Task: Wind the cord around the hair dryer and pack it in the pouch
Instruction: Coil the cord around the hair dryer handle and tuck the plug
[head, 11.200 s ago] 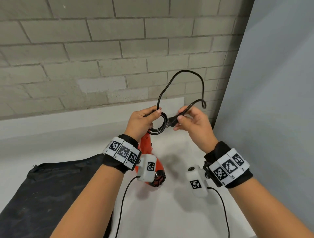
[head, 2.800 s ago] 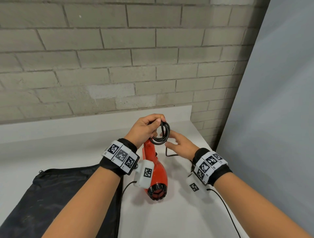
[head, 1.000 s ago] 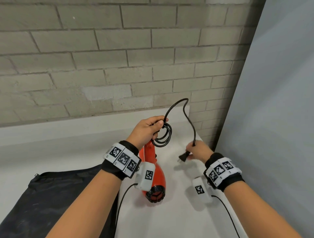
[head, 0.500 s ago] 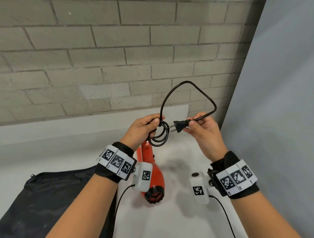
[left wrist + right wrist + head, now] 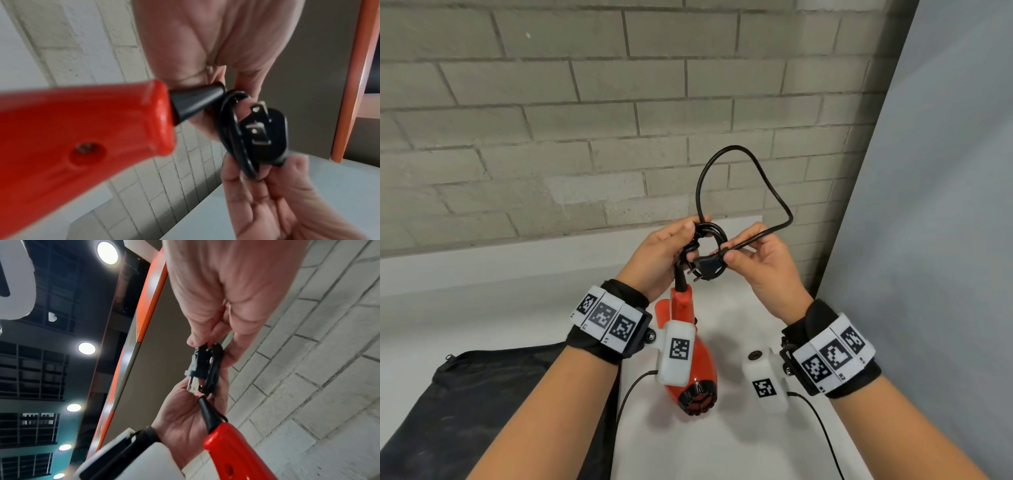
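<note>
Black cord coil, plug pinched between hands.

The camera on my head looks down at both my hands from above. The camera on each wrist sits very close and looks up along my fingers. All three see the plug and the red dryer

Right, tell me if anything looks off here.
The cord is coiled into small loops above the hair dryer handle, not wound around it, and one loose loop arcs up. No damage shows.
</note>
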Demonstrator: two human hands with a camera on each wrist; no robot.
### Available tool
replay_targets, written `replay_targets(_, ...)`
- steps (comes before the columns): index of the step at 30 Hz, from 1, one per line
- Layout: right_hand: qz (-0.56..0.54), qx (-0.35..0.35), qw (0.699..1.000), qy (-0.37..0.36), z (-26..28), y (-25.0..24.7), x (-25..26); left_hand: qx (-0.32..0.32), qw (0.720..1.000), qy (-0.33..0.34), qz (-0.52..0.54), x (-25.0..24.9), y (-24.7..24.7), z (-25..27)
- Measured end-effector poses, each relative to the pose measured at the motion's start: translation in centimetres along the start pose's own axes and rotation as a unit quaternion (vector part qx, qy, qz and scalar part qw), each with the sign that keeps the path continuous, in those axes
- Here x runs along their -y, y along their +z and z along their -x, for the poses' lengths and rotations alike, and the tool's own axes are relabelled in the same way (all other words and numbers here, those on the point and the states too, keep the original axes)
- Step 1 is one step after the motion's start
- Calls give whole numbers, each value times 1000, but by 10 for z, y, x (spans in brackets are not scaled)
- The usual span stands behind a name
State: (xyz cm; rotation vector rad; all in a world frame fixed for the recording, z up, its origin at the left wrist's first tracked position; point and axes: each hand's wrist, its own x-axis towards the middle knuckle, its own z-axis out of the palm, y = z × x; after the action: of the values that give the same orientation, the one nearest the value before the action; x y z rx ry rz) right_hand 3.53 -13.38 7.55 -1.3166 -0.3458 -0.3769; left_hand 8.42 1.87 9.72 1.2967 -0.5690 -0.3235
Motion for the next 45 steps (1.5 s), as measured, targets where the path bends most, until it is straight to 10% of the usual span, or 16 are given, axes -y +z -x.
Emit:
replay_targets(18, 231, -167, 949, -132, 13, 33, 2, -34, 999, 17, 28, 9, 8, 2)
replay_targets(31, 383, -150, 902, -130, 15, 34, -13, -40, 999, 10, -19, 16, 19, 2)
replay_targets(39, 444, -121, 888, 9, -5, 25, -9, -21, 991, 61, -117, 13, 28, 5)
replay_targets(45, 301, 40, 953, 23, 2, 3, -9, -49, 998, 20, -38, 11, 20, 2)
